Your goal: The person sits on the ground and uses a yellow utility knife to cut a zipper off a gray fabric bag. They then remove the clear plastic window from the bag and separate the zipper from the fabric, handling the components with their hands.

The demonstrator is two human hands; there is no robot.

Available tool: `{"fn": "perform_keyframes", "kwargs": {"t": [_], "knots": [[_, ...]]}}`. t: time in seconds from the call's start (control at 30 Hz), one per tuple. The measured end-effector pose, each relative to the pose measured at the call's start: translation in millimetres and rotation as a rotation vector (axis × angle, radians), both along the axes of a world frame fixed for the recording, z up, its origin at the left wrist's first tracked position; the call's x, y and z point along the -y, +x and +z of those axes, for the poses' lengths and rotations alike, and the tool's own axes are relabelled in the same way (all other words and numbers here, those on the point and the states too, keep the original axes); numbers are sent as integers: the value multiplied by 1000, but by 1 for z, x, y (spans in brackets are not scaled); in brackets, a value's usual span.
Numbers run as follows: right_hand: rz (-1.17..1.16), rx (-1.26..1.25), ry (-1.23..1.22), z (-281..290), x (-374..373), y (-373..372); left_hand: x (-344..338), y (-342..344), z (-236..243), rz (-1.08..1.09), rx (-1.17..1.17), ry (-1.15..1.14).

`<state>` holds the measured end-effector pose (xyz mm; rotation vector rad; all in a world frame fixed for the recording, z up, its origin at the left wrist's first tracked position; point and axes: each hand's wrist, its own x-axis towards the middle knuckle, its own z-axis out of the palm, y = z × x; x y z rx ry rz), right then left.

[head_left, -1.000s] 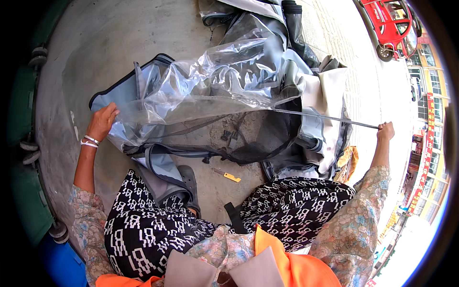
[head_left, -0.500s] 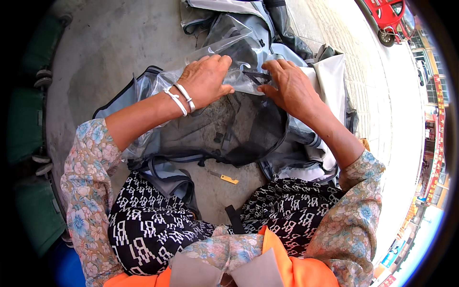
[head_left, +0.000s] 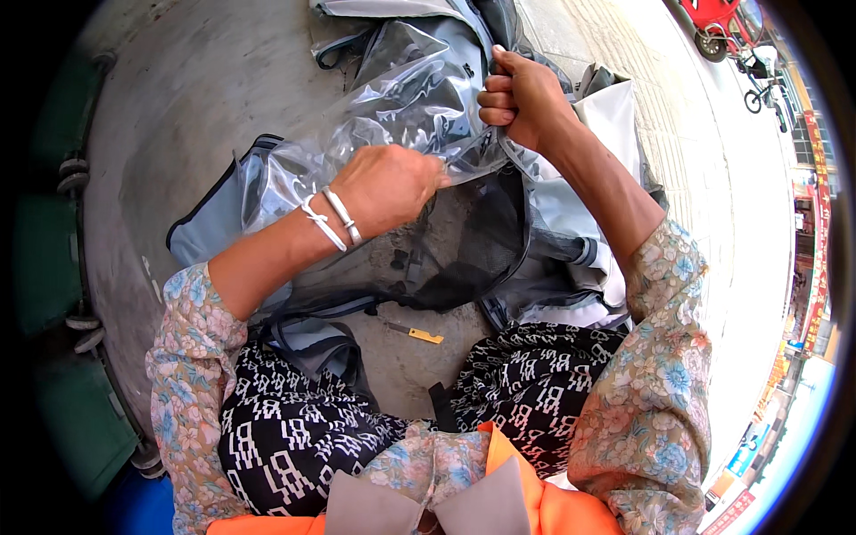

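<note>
Before me lies a heap of grey fabric with dark edging and black mesh (head_left: 481, 236), joined to a clear plastic sheet (head_left: 406, 111). My left hand (head_left: 388, 187), two white bands at its wrist, is closed on the lower edge of the clear sheet. Farther off and to the right, my right hand (head_left: 530, 98) is closed in a fist, thumb up. Dark trim (head_left: 490, 143) on the sheet's edge runs up to this fist; what the fingers hold is hidden. On the ground between my knees lies a yellow-handled knife (head_left: 425, 335), its blade pointing left.
Pale grey and white fabric (head_left: 611, 120) is bunched beyond my right forearm. Green panels with rollers (head_left: 71, 241) line the left side over concrete ground (head_left: 178, 116). A red vehicle (head_left: 713, 18) and a bicycle (head_left: 765, 94) stand far right.
My right hand has moved up and away, its spread fingers now a fist. My left hand has come slightly nearer and closed on the sheet. The plastic between them has shifted.
</note>
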<state>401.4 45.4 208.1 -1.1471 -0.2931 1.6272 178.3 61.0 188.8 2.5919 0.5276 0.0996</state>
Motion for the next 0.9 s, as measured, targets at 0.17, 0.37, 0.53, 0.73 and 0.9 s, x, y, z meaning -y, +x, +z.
{"fn": "perform_keyframes", "kwargs": {"t": [0.17,0.37,0.53,0.73,0.9], "knots": [[-926,288,-169,-31,120,265,6,-110,1,3,220,-102],[-983,454,-132,-62,121,271,-17,-112,-28,48,190,-109],[-221,1569,-436,-58,92,236,-28,-107,-18,177,-117,93],[116,1646,58,2,60,81,15,-40,-4,189,167,471],[280,1914,247,-75,86,-2,28,34,-42,149,161,442]]}}
